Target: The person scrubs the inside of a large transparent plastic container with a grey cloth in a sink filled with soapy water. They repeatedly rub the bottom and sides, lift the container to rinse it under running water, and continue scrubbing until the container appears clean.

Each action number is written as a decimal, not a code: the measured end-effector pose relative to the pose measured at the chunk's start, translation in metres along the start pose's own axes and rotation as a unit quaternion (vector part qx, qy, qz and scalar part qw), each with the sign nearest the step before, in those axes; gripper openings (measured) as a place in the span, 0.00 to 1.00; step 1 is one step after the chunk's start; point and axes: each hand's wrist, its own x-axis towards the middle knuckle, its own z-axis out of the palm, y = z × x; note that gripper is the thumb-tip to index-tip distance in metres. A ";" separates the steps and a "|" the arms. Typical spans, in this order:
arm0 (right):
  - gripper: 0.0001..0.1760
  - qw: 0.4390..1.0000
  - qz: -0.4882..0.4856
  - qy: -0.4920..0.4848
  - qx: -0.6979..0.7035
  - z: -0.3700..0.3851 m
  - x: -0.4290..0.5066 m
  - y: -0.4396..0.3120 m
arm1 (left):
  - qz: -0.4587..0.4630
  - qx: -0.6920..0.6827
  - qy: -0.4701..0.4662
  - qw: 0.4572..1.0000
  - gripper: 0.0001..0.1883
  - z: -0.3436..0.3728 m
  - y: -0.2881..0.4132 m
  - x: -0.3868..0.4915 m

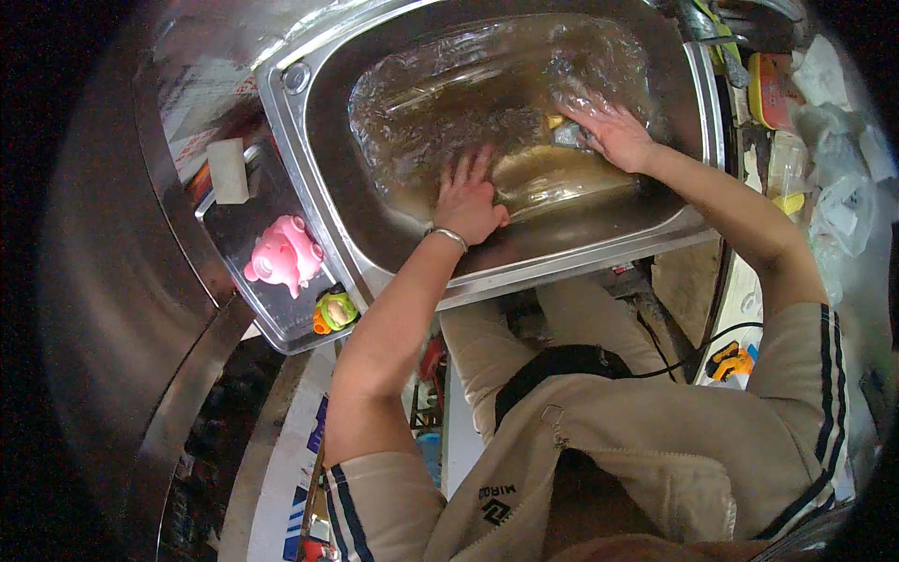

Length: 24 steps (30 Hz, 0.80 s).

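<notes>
A wide stainless-steel sink point(711, 123) lies before me. Across its basin spreads a clear, crinkled plastic sheet or bag point(449, 91), shiny and wet-looking; whether water fills it cannot be told. My left hand point(469, 200), with a metal bangle at the wrist, rests palm down at its near edge, fingers apart. Farther right, my right hand point(618, 133) reaches flat over the clear plastic, its fingers spread. By the right thumb is a small grey piece point(567, 135), with a yellow bit point(555, 121) beside it; both are too blurred to name.
Left of the sink, a clear plastic tray point(281, 330) carries a pink pig-shaped toy point(284, 254) and a small green-and-orange toy point(335, 312). A whitish block point(228, 171) sits at its far end. Plastic bags point(843, 211) and a red-and-yellow container point(771, 91) crowd the right side.
</notes>
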 end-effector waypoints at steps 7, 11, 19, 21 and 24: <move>0.39 0.966 0.242 0.020 -0.092 0.034 0.035 -0.095 | -0.127 0.112 -0.007 0.986 0.32 -0.010 0.008 0.013; 0.37 0.990 0.135 0.035 0.014 0.025 0.027 -0.110 | -0.180 0.129 0.066 0.973 0.33 -0.012 0.008 0.026; 0.42 0.914 0.387 0.120 0.031 0.009 0.021 -0.067 | -0.215 0.184 0.060 0.957 0.32 -0.011 0.009 0.033; 0.42 0.903 0.423 0.050 -0.049 0.019 0.028 -0.096 | -0.209 0.195 0.059 0.957 0.31 -0.011 0.009 0.036; 0.42 0.945 0.322 -0.010 0.053 0.022 0.026 -0.134 | -0.197 0.212 0.056 0.956 0.29 -0.009 0.006 0.039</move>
